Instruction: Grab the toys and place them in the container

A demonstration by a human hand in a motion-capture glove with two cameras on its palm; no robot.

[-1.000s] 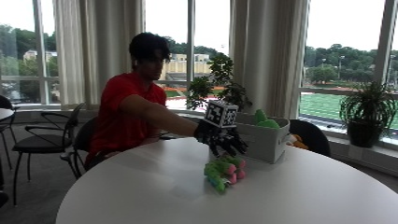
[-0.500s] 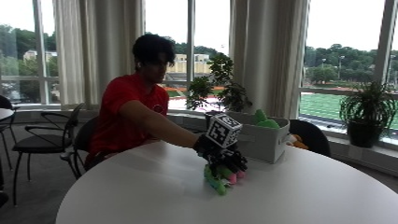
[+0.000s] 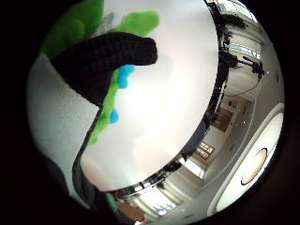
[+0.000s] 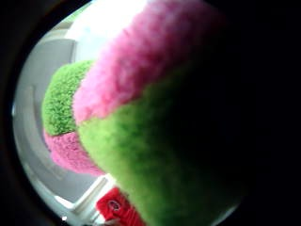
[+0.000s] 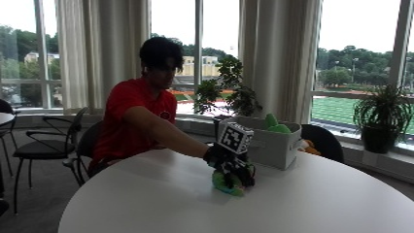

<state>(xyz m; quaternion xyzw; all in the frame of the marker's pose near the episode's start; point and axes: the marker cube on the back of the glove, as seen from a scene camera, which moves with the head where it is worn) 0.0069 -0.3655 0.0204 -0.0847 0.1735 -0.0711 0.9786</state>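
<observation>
A green and pink plush toy lies on the round white table, a short way in front of the container. My gloved right hand is down on top of it, with the fingers curled round it. The toy fills the thumb side palm view. In the little finger side palm view a gloved finger bends over the toy's green part. The container, a pale box, stands at the table's far edge. A green toy sticks out of its top.
A potted plant stands behind the container and another on the window sill at the right. An orange soft thing lies beside the container. Dark chairs stand at the left. The person's bare hand is hidden.
My right hand has come down from just above the plush toy onto it, and its fingers now close round the toy. The toy has stayed where it was on the table.
</observation>
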